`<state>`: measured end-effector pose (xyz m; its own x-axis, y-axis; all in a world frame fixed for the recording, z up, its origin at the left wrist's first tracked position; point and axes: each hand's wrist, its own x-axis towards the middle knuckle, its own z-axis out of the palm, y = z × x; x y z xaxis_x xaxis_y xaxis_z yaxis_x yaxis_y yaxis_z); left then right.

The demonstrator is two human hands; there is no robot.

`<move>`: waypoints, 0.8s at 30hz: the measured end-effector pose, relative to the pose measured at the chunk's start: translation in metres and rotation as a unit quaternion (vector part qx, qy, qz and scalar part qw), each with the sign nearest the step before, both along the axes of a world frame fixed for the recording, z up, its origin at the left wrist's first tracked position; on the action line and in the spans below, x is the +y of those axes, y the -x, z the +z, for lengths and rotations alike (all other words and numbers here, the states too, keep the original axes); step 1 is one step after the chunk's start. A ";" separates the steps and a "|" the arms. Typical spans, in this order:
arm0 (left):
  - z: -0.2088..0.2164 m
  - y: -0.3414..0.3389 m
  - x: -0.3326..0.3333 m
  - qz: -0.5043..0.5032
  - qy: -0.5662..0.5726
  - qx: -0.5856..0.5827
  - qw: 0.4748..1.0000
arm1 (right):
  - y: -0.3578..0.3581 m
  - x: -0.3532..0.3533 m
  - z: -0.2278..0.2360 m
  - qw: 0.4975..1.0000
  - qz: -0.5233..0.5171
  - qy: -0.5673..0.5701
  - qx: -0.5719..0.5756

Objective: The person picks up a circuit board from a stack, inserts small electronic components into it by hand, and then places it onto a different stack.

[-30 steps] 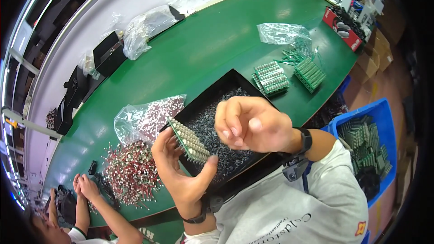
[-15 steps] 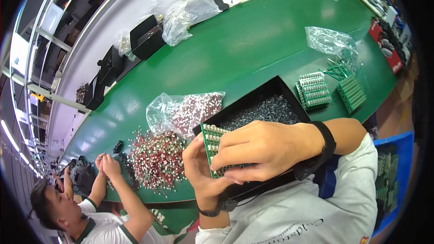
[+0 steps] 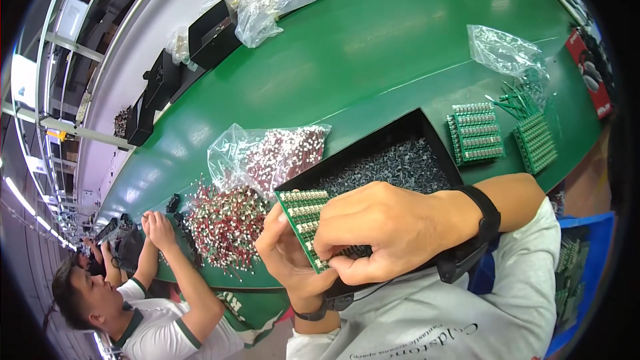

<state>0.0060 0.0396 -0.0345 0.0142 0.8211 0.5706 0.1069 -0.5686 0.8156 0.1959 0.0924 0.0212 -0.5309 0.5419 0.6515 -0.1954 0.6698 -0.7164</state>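
My left hand (image 3: 287, 257) grips a green circuit board panel (image 3: 303, 217) by its side and lower edge, tilted over a black box (image 3: 438, 147). Rows of small pale components cover the panel's face. Above its lower part, my right hand (image 3: 393, 227) has thumb and forefinger pinched together at the components. Whatever lies between those fingertips is too small or hidden to make out. Loose small dark and metallic parts (image 3: 380, 167) fill the box, partly covered by my right hand and forearm.
Left of the box lie a heap of red wires with white ends (image 3: 223, 227) and a clear bag of similar pieces (image 3: 287, 153). Stacked green panels (image 3: 477, 133) and another stack (image 3: 535, 143) stand right. A co-worker (image 3: 100, 300) sits left. A blue crate (image 3: 600, 280) is at lower right.
The panel has tipped so that more of its face shows, and my left hand has shifted slightly left. My right fingers stay pinched at its lower part. The whole view has shifted a little.
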 end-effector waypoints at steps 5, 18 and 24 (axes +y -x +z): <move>-0.005 0.003 -0.004 0.044 -0.007 0.042 0.998 | -0.003 0.005 0.002 1.000 0.001 0.014 0.009; -0.004 0.000 -0.009 0.085 0.045 -0.019 0.995 | 0.001 0.001 -0.012 0.998 0.010 -0.065 -0.019; 0.000 -0.004 -0.001 0.081 -0.016 0.004 0.997 | 0.003 0.004 -0.013 0.997 0.025 -0.073 -0.016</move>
<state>0.0102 0.0384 -0.0342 -0.1123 0.7944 0.5969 0.2068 -0.5689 0.7960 0.1934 0.0965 0.0084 -0.5765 0.4148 0.7040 -0.2090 0.7580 -0.6178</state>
